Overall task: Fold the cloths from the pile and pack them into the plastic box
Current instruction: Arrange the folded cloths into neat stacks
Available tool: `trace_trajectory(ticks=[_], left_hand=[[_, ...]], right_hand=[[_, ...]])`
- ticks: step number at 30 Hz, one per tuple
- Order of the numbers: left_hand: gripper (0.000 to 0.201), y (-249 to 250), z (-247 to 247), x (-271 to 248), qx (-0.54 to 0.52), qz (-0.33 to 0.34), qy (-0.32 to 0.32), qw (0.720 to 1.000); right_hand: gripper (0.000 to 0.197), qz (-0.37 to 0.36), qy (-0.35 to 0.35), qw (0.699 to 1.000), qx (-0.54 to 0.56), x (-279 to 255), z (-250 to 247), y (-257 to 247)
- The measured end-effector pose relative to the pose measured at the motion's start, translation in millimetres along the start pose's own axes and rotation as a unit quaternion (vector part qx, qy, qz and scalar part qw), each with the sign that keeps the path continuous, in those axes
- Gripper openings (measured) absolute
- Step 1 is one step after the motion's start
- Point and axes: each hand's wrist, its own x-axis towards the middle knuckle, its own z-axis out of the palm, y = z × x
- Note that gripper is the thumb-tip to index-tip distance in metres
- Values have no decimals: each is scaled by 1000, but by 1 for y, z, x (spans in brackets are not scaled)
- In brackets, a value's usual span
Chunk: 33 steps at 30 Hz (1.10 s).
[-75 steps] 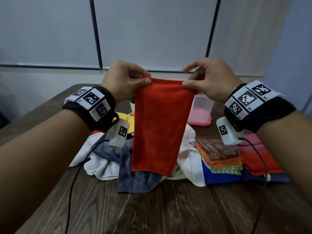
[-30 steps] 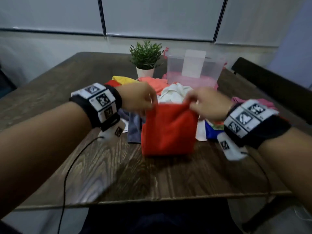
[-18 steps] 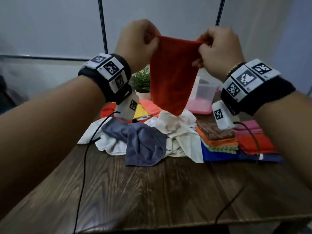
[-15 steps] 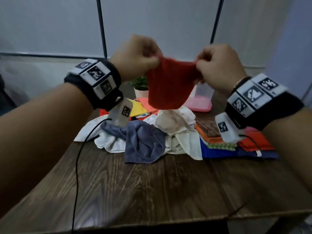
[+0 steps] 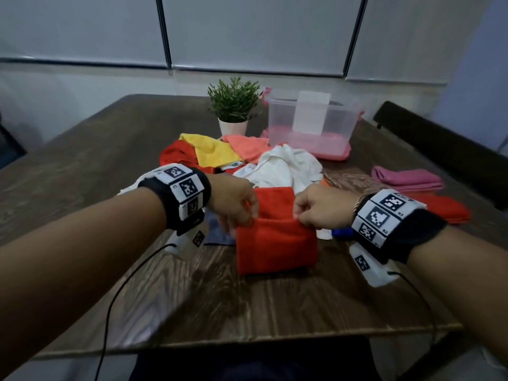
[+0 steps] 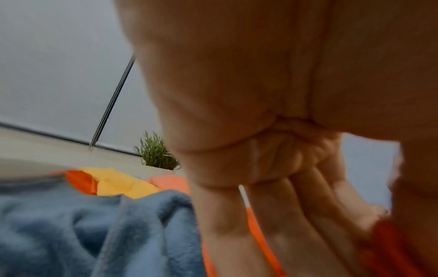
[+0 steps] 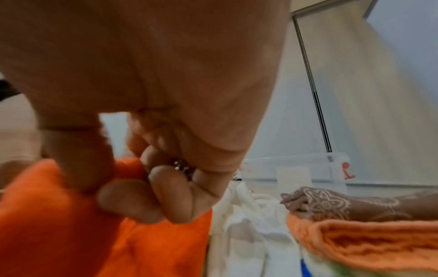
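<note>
Behind the pile (image 5: pixel 264 163), clear plastic box (image 5: pixel 310 125), pink inside

My left hand (image 5: pixel 233 203): knuckles up, fingers curled downward, thumb and fingers pinching the left corner of the red cloth (image 5: pixel 276 243). My right hand (image 5: pixel 321 206): held level with the left, thumb pressed against bent fingers (image 7: pixel 132 200), pinching the cloth's right corner. Both forearms: extended forward, converging. Each wrist: wrapped in a black band bearing square markers, with a white camera unit underneath.
</note>
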Motion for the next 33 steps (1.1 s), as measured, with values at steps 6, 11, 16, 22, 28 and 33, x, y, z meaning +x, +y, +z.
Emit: trace_trajectory(ticks=[6,11,16,22,28,33], left_hand=[[13,-23,-11,27,159,10,269,950],[16,-37,-6,50,142,-13,320,936],[36,-44,0,61,102,-44,259,960],[16,-46,-8,58,64,12,236,970],[21,-42,-21,35,-114,93,269,952],[30,-14,-40,10,-243,184,282,910]], right_hand=[[24,37,141,988,-47,40,-4,16],[19,66,197,978,-28,73,2,27],[29,65,181,981,-30,84,9,35],[40,43,123,992,-5,79,14,32],[45,19,130,980,148,65,3,24],[23,-26,180,971,154,40,-33,1]])
